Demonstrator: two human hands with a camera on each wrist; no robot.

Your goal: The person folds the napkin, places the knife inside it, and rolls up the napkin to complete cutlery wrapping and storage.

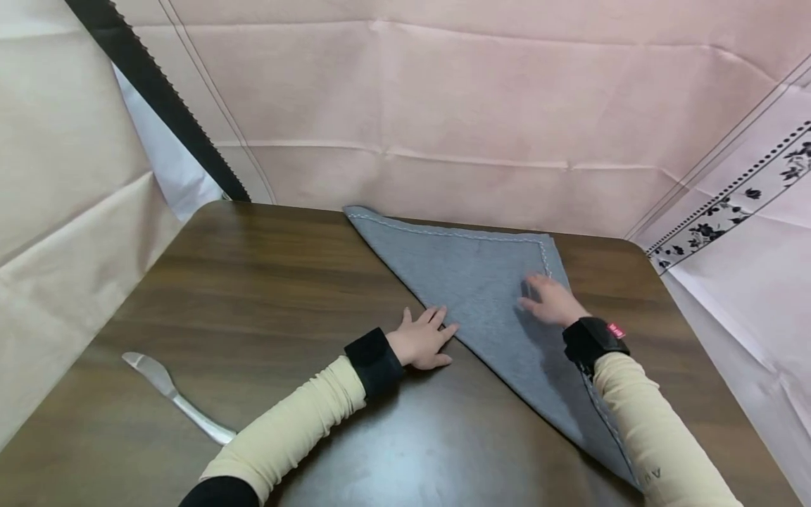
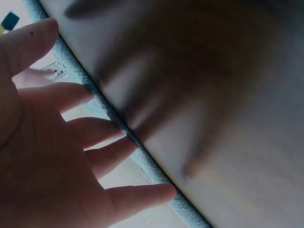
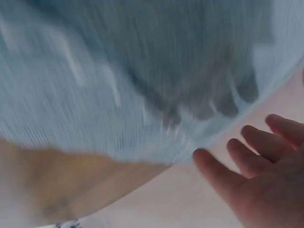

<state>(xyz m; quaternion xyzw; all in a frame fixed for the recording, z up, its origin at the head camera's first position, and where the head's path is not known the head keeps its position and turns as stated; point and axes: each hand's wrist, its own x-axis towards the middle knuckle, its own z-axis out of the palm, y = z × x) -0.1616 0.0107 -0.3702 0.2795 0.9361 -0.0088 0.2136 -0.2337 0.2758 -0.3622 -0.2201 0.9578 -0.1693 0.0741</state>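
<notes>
A grey-blue cloth [image 1: 469, 282] with pale stitching along its borders lies folded into a triangle on the wooden table [image 1: 266, 282]. My left hand [image 1: 423, 339] has its fingers spread, with the fingertips right at the long folded edge. In the left wrist view, that hand's fingers [image 2: 116, 154] reach the rolled-looking fold [image 2: 114, 116]. Over the right part of the cloth, near its stitched corner, is my right hand [image 1: 552, 301], with loose fingers and nothing held. The right wrist view shows these fingers [image 3: 218, 175] apart from the blurred cloth [image 3: 95, 109].
A silver table knife [image 1: 171, 394] lies at the left, its handle end hidden behind the left sleeve [image 1: 291, 422]. Pale fabric sheets [image 1: 443, 105] hang behind and beside the table. A black strip [image 1: 171, 105] slants down at the back left.
</notes>
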